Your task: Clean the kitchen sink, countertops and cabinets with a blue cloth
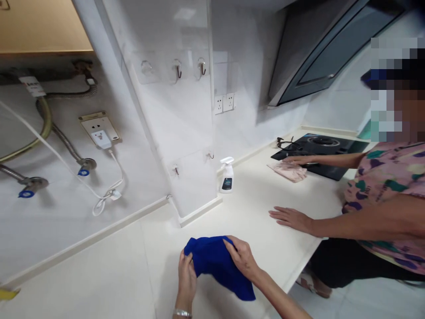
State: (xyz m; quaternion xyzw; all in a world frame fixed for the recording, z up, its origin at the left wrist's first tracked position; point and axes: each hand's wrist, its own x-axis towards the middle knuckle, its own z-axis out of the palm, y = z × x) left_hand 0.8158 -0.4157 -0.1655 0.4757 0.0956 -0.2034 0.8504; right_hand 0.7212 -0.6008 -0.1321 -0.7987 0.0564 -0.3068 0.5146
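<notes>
A blue cloth [215, 259] is stretched between my two hands above the pale countertop [133, 261]. My left hand [187, 272] pinches its left edge, the thumb showing in front. On the other side my right hand [243, 258] grips the upper right edge, and a loose corner of the cloth hangs down below it. The nearest thing beyond the cloth is a white spray bottle [227, 176] with a dark label, upright by the wall corner.
At right, a co-worker's hand rests on a pink cloth [290, 170] beside the black gas stove [318, 153]; their other hand [292, 220] lies flat on the counter. A range hood [325, 57] hangs above. Hooks, sockets, hoses and a white cable [114, 177] line the wall.
</notes>
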